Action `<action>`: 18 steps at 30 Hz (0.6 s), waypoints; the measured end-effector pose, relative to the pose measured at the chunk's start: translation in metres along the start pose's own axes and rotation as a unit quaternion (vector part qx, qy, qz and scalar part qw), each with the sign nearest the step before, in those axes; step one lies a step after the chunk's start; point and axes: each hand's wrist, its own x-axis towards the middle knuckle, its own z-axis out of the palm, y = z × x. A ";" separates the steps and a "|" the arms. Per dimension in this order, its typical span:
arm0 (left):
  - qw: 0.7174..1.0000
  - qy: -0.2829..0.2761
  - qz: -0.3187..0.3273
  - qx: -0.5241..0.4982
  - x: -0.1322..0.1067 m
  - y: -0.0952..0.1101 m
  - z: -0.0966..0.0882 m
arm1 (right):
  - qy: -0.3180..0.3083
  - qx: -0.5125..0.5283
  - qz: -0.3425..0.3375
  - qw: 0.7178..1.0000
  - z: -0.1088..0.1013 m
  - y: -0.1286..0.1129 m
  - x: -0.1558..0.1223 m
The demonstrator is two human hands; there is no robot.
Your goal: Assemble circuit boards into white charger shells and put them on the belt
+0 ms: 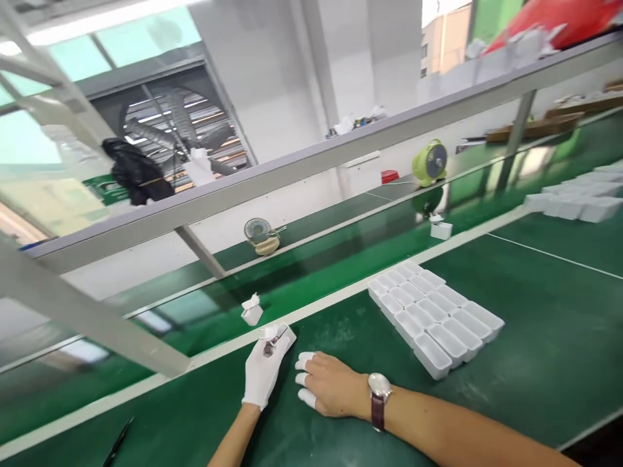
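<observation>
My left hand (265,371) wears a white glove and is closed round a small white part with a dark metal piece (270,342), held at the near edge of the green belt. My right hand (328,388), bare with white finger cots and a wristwatch (379,397), rests flat on the green mat just right of the left hand, fingers stretched out and holding nothing. A small white part (252,311) lies on the belt just beyond the left hand.
A block of several white plastic trays (435,314) sits on the mat to the right. More white trays (579,198) lie far right. Another white part (440,229) rides the belt. A green fan (430,162), a small fan (261,235) and a grey frame bar (87,311) stand beyond. Dark tweezers (118,441) lie bottom left.
</observation>
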 end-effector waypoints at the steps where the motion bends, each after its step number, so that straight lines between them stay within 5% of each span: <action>1: 1.000 -0.007 0.011 0.006 0.009 0.006 0.007 | -0.001 -0.007 0.000 1.000 0.000 0.002 0.001; 11: 0.999 0.021 0.022 -0.022 0.109 0.064 0.084 | 0.004 -0.051 -0.009 0.999 -0.002 0.009 0.007; 18: 0.997 -0.009 0.018 -0.075 0.098 0.101 0.118 | -0.003 -0.040 -0.001 0.999 -0.009 0.015 0.010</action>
